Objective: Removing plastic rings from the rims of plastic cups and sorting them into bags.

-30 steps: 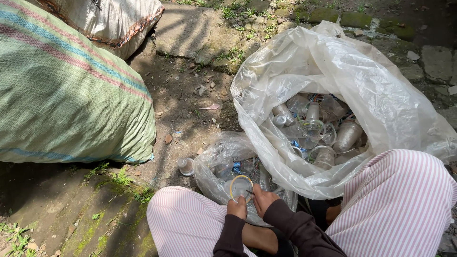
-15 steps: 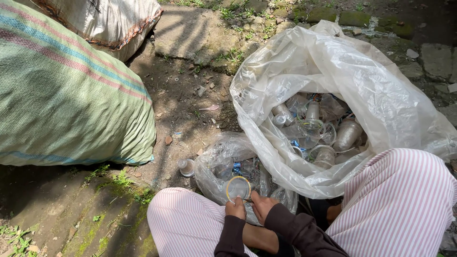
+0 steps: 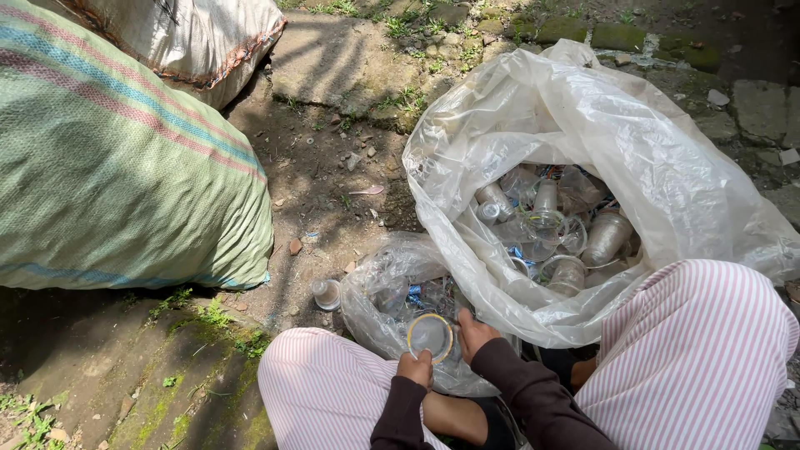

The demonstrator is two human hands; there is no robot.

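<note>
Cup [image 3: 430,336] barely shifted, apparently pinched between both hands [image 3: 446,350]

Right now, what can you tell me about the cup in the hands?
The clear plastic cup looks thin and see-through, with a yellowish ring around its round mouth, which faces the camera. It is held over the small clear bag, between the knees. The left hand grips its lower rim; the right hand touches its right side. Contents cannot be told.

Bare dirt ground [image 3: 333,183] lies open ahead; the green woven sack [image 3: 117,167] blocks the left, the large clear plastic bag [image 3: 600,142] the right.
</note>
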